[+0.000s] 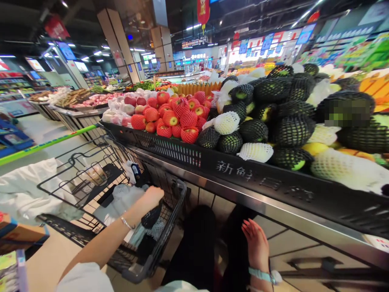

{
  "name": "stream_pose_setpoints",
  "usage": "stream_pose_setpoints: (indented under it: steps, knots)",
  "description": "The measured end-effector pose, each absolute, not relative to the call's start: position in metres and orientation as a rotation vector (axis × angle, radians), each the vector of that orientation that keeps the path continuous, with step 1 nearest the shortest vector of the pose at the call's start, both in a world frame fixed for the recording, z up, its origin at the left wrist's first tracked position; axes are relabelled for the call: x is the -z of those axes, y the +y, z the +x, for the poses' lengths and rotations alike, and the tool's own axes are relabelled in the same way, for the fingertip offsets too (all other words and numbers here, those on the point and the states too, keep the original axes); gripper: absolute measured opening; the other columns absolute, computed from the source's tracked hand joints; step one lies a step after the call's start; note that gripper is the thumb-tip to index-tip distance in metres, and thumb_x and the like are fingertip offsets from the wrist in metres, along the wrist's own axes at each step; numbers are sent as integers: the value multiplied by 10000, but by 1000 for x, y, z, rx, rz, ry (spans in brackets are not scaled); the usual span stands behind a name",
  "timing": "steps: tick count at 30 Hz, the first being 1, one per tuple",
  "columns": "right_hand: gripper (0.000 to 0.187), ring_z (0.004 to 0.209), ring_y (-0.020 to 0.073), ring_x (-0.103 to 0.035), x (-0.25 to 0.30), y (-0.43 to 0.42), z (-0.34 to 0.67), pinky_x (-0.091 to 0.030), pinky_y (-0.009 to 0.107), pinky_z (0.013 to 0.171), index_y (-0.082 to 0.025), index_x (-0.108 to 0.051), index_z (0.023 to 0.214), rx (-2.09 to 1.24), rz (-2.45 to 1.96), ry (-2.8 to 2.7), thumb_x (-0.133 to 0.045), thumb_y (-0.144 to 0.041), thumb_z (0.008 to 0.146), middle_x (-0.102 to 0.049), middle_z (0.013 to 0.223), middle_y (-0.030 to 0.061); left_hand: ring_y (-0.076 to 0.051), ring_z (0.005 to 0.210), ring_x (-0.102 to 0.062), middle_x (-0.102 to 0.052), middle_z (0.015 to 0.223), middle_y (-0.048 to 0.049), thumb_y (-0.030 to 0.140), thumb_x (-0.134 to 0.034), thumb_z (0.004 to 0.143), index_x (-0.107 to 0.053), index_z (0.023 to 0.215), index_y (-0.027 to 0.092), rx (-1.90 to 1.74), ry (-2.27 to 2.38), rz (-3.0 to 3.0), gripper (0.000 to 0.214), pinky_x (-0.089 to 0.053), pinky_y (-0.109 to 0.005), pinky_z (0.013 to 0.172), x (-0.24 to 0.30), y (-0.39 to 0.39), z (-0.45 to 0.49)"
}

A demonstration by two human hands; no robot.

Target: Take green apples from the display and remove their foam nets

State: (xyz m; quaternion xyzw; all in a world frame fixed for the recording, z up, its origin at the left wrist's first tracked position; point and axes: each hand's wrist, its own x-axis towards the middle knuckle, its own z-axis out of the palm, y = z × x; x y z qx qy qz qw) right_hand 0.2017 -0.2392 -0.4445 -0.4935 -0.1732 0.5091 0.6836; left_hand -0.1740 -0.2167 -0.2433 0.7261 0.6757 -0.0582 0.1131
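Note:
My left hand [151,197] reaches down into a black wire shopping cart [164,227] and grips a fruit wrapped in dark foam netting [152,217]. White plastic bags [126,198] lie in the cart beside it. My right hand [257,243] hangs open in front of the stand, fingers loosely together, holding nothing; a light blue band is on its wrist. Right above the cart is a black produce bin [188,156] with red apples in red netting [179,117] and dark-netted fruit [273,121].
The fruit stand's steel front [304,239] runs along my right. A green cart handle [48,142] crosses at left, above a white bag [27,186]. More produce tables [75,103] stand farther back, with floor aisle [39,129] between them. Boxes [18,235] sit at lower left.

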Motion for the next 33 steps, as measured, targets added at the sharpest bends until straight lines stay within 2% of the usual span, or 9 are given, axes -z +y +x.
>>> stream_pose_setpoints:
  steps: [3, 7, 10, 15, 20, 23, 26, 30, 33]
  knots:
    - [383, 737, 191, -685, 441, -241, 202, -555, 381, 739, -190, -695, 887, -1125, -1103, -403, -736, -475, 635, -727, 838, 32, -269, 863, -664, -719, 795, -65, 193, -659, 768, -697, 786, 217, 29, 1935, 2317, 49, -459, -412, 875, 185, -203, -172]
    - [367, 746, 183, -679, 427, -245, 199, -550, 383, 787, -188, -700, 871, -1092, -1091, -384, -748, -462, 631, -722, 842, 25, -206, 813, -642, -685, 833, -27, 388, -644, 816, -649, 832, 234, -1072, 1724, 2532, 155, -512, -359, 806, 143, -199, -154]
    - [365, 837, 193, -682, 402, -251, 194, -518, 395, 905, -194, -716, 898, -1052, -1091, -453, -740, -470, 660, -731, 899, 32, -161, 756, -635, -648, 846, -10, 379, -642, 817, -603, 843, 225, -1628, 1532, 2294, 162, -534, -293, 725, 150, -197, -129]
    - [377, 1107, 292, -629, 338, -273, 184, -416, 491, 1065, -197, -751, 1008, -858, -1174, -924, -658, -482, 778, -717, 1115, 103, -164, 875, -626, -615, 870, -10, 313, -635, 825, -519, 742, 233, -2082, 1209, 1992, 163, -520, -272, 714, 186, -192, -73]
    - [329, 1174, 281, -611, 300, -296, 185, -476, 477, 1038, -275, -702, 1156, -566, -1063, -1115, -644, -348, 840, -663, 1246, 73, -246, 1057, -634, -677, 968, -43, 264, -584, 844, -459, 747, 255, -2038, 925, 2096, 158, -547, -416, 801, 213, -210, -24]
    - [251, 1112, 271, -650, 295, -302, 191, -529, 438, 982, -281, -741, 1074, -528, -1017, -1194, -652, -309, 841, -689, 1195, 78, -272, 1079, -641, -704, 972, -58, 202, -579, 829, -494, 853, 285, -1763, 726, 2295, 121, -556, -468, 825, 226, -222, -12]
    - [175, 1040, 250, -674, 292, -298, 195, -560, 396, 922, -264, -775, 938, -559, -1041, -1217, -633, -329, 858, -716, 1097, 88, -247, 1024, -659, -701, 964, -75, 181, -565, 851, -509, 932, 279, -1631, 706, 2222, 138, -572, -390, 761, 240, -226, -8]
    - [132, 867, 195, -688, 294, -286, 190, -585, 301, 756, -222, -730, 847, -563, -1075, -1106, -638, -315, 860, -706, 944, 77, -151, 820, -650, -650, 958, -59, 216, -591, 870, -541, 888, 215, -1862, 771, 1998, 54, -503, -208, 604, 260, -225, -5]
    - [142, 792, 190, -692, 300, -283, 186, -576, 274, 697, -207, -715, 778, -548, -1096, -1272, -642, -307, 849, -714, 861, 67, -133, 785, -611, -612, 985, -61, 291, -586, 883, -553, 835, 189, -1934, 954, 1857, 118, -478, -203, 608, 269, -224, -1]
